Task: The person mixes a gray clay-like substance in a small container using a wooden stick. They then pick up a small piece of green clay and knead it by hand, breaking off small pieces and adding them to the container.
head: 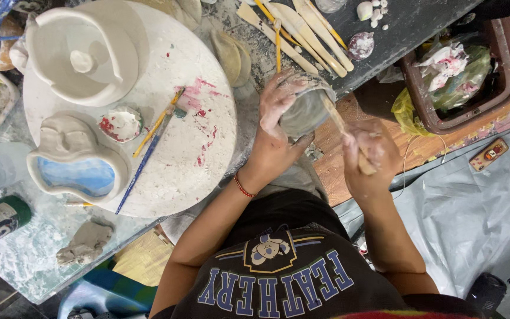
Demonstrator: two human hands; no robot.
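Observation:
My left hand [275,127] is wrapped around a small grey clay cup [306,110], held over the table's edge. My right hand [368,159] grips a wooden modelling tool [340,125] whose tip rests against the cup's side. Both hands are smeared with pale clay. A red cord bracelet sits on my left wrist.
A round white board [202,127] carries a large clay vessel [81,50], a clay dish with a blue inside [75,162], a small paint dish [120,123] and two brushes [151,139]. Wooden tools [302,32] lie on the dark table. A brown bin [461,71] stands at right.

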